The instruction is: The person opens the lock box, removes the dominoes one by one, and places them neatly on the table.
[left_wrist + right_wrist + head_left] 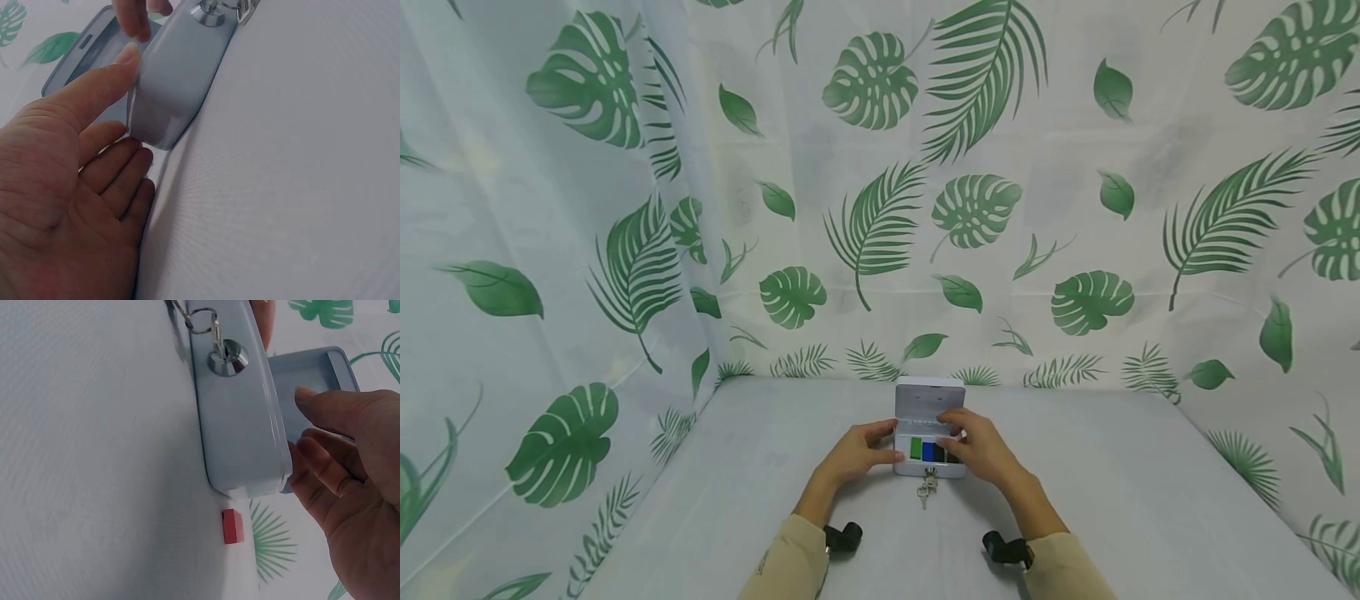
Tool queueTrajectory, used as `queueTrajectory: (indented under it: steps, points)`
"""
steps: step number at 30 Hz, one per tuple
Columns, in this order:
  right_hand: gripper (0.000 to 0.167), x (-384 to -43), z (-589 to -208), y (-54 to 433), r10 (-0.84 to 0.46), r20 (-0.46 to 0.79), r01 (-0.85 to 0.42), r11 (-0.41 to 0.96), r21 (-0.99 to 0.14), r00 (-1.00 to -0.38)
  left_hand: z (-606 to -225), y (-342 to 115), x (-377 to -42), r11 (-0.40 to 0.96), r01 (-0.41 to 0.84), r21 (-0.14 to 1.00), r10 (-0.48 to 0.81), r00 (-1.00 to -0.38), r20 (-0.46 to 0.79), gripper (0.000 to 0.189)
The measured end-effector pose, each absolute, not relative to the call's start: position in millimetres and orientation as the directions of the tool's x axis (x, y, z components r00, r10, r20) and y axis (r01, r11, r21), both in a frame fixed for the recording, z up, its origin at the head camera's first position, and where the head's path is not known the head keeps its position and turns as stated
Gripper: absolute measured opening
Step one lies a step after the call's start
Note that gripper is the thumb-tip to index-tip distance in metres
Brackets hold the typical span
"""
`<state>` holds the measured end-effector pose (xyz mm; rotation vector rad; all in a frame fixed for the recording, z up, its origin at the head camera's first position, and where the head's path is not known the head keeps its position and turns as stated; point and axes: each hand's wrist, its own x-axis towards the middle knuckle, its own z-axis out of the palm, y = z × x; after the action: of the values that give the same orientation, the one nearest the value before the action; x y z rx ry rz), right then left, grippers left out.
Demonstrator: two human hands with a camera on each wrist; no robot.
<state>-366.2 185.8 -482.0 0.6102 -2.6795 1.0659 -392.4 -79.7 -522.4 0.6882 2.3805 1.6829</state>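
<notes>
The left hand (pixel 856 454) is found at the left wall of a pale grey box (pixel 906 470), its thumb set at the rim and its fingers loosely extended beside the wall; whether any pressure is applied cannot be told. The right hand (pixel 981 448) is held over the box's right end, thumb and fingers parted, with nothing seen pinched between them. The box is placed about midway between the far corners of the desk (pixel 1150 483), near its far edge. Its long axis is aligned left to right along that edge, and its lock (pixel 228 357) is faced toward the near side. The lid (pixel 917 404) is raised at the far side. Inside, a green block (pixel 915 448), a blue block (pixel 928 452) and a black block (pixel 940 454) are seen in a row, the green one lengthwise front to back. Keys (pixel 923 493) are hung on a ring from the lock. A red block (pixel 233 526) is noted on the desk just beyond the box's right end. A small dark mark, too small to be read, is borne by the left sleeve (pixel 793 554). The background is formed by leaf-printed sheeting (pixel 1045 242).
</notes>
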Motion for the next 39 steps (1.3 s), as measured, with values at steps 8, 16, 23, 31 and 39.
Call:
queueTrajectory:
  steps: [8,16,23,31,39]
  points:
    - [0.034,-367,-485,178,-0.296,0.313,-0.430,0.659,-0.617,-0.903,-523,-81,-393,0.276,0.289,0.917,0.444,-0.884,0.145,0.067]
    - [0.031,-368,-489,170,-0.313,0.353,-0.471,0.638,-0.610,-0.882,-524,-80,-392,0.263,0.283,0.922,0.451,-0.881,0.142,0.066]
    - [0.033,-372,-492,163,-0.303,0.333,-0.449,0.650,-0.613,-0.893,-523,-80,-393,0.249,0.286,0.925,0.455,-0.878,0.149,0.067]
    - [0.031,-373,-495,159,-0.312,0.333,-0.456,0.644,-0.614,-0.890,-524,-80,-393,0.249,0.279,0.928,0.451,-0.881,0.143,0.069]
    - [0.034,-376,-490,153,-0.324,0.306,-0.446,0.646,-0.619,-0.895,-522,-81,-391,0.248,0.284,0.926,0.451,-0.880,0.149,0.070]
